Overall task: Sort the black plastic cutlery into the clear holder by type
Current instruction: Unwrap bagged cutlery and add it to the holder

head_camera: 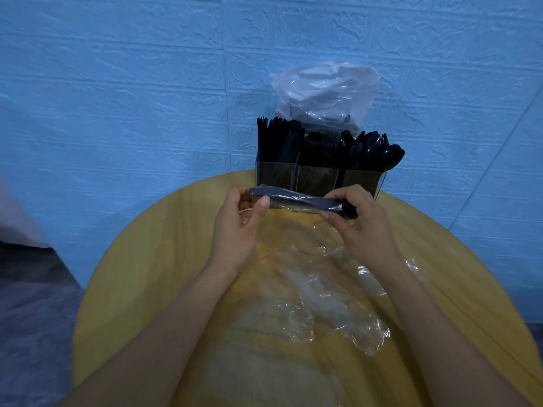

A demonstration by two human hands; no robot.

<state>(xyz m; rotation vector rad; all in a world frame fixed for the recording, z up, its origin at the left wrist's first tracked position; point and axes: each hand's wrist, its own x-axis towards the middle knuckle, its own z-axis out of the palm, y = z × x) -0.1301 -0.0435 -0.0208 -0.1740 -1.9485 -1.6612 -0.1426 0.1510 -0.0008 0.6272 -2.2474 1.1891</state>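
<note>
Both hands hold one wrapped cutlery piece (296, 199) level across the centre of the frame, just in front of the clear holder (320, 179).

1. Left hand (239, 227): thumb and fingers pinch the left end of the wrapped piece. The thumb lies on the near side of the wrapper.
2. Right hand (357, 220): fingers curl over the right end of the piece, with the thumb beneath. The grip closes on the black end protruding from the wrapper.
3. Wrapped cutlery piece: black, encased in thin clear film. The type of utensil cannot be determined through the film.
4. Clear holder: stands at the far edge of the round yellow table (132, 274), in the upper centre of the frame. It has three compartments side by side. The left one holds knives (274, 139), the middle one forks (318, 143), the right one spoons (374, 148), all black and upright.
5. Plastic bag (324, 92): stands directly behind the holder, against the blue wall (132, 83).
6. Empty clear wrappers (329, 304): lie crumpled on the table between the forearms, in the lower centre of the frame.
</note>
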